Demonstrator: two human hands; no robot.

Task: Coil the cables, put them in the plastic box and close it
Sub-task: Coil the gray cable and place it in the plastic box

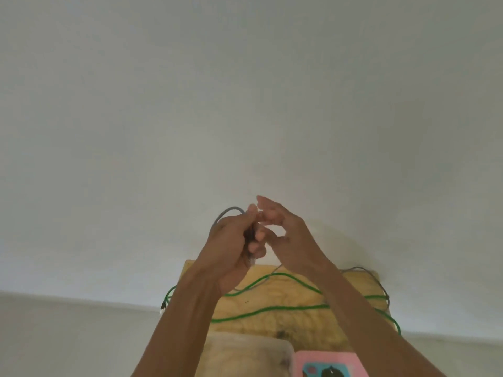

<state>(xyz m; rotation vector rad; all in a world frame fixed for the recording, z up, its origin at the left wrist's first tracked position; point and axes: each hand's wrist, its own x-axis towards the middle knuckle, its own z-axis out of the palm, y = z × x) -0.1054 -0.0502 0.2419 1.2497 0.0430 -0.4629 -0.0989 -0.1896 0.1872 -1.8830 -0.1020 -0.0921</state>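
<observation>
My left hand [234, 240] is raised in front of the wall and grips one end of a grey cable [227, 212], which loops up over the hand. My right hand [280, 229] is held just to the right with fingers straight, its fingertips near the left hand's fingers. The rest of the grey cable [378, 281] trails over the wooden table [272, 317] below. A green cable [272, 308] lies in long curves across the table. The clear plastic box [245, 352] stands at the table's near edge, partly behind my left forearm.
A pink lid or card [329, 363] with a blue and black picture lies right of the box. A pale wall fills the upper view. The green cable hangs off the table's left and right edges.
</observation>
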